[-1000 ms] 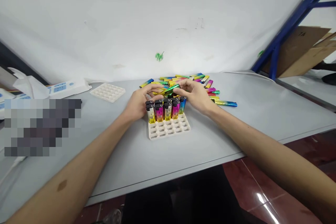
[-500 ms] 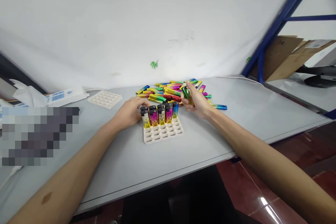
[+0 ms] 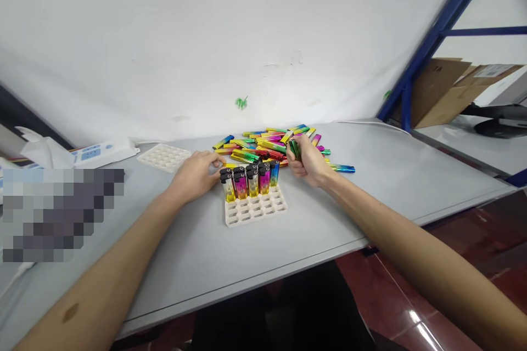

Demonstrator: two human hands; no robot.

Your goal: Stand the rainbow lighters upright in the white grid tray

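Note:
A white tray with rows of slots stands on the grey table, its back rows filled with several upright lighters with black tops. My left hand is beside the tray's left rear corner, fingers curled near a yellow piece; whether it grips anything is hidden. My right hand, behind and right of the tray, is closed around a green metallic lighter. Behind the tray lies a loose pile of shiny multicoloured lighters, partly covered by my right hand.
A second white slotted tray lies at the left rear, near a power strip. A blurred, pixelated object is at the left. Blue rack posts and cardboard boxes stand at the right.
My left hand has shifted slightly left, away from the upright lighters. My right hand has moved slightly right and down, still closed on the green lighter.

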